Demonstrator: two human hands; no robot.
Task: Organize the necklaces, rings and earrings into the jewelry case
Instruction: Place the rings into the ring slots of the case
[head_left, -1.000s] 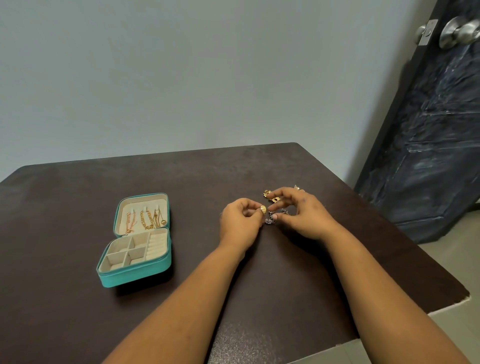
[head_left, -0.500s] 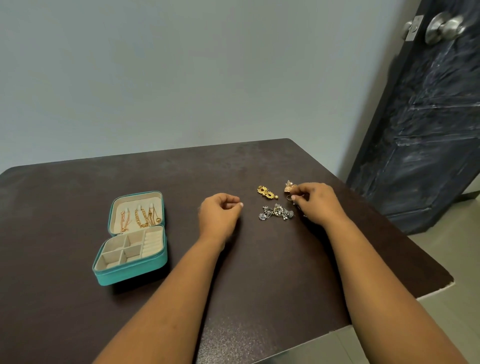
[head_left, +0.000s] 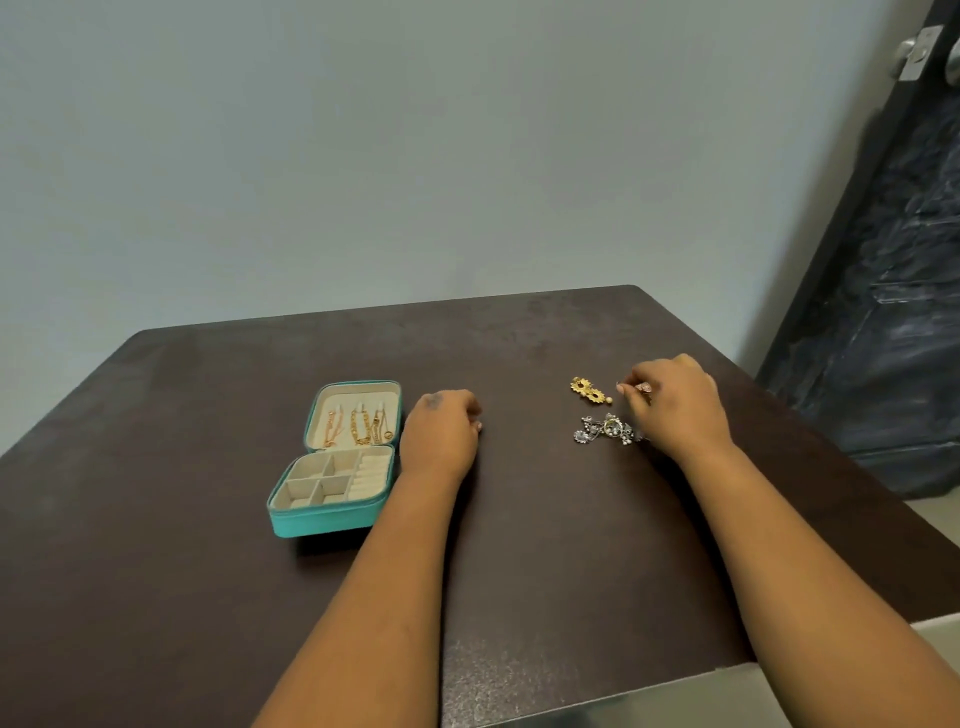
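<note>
Looking down from the head view, we see a dark brown tabletop (head_left: 519, 545) set against a pale wall (head_left: 363, 156), with a dark door (head_left: 893, 312) at the right. A teal jewelry case (head_left: 332, 514) lies open on the tabletop at the left. Its raised lid (head_left: 356, 395) carries gold necklaces (head_left: 363, 426) hung side by side on the cream lining. Its lower tray shows four square compartments (head_left: 311, 480) and a block of ring rolls (head_left: 371, 475) to their right.

Our left hand (head_left: 441, 436) rests on the tabletop just beside the right edge of the case. Its fingers are curled into a loose fist, and we cannot tell whether anything lies inside.

Our right hand (head_left: 675, 405) sits well apart from the case, at the right of the tabletop. Its fingers (head_left: 636, 387) are bent together and pinch a small piece of jewelry, too small to identify.

Just left of that hand lies a gold earring (head_left: 587, 389), flat on the tabletop. Near it, towards us, lies a cluster of silver earrings (head_left: 605, 430), touching the right hand's lower edge.
</note>
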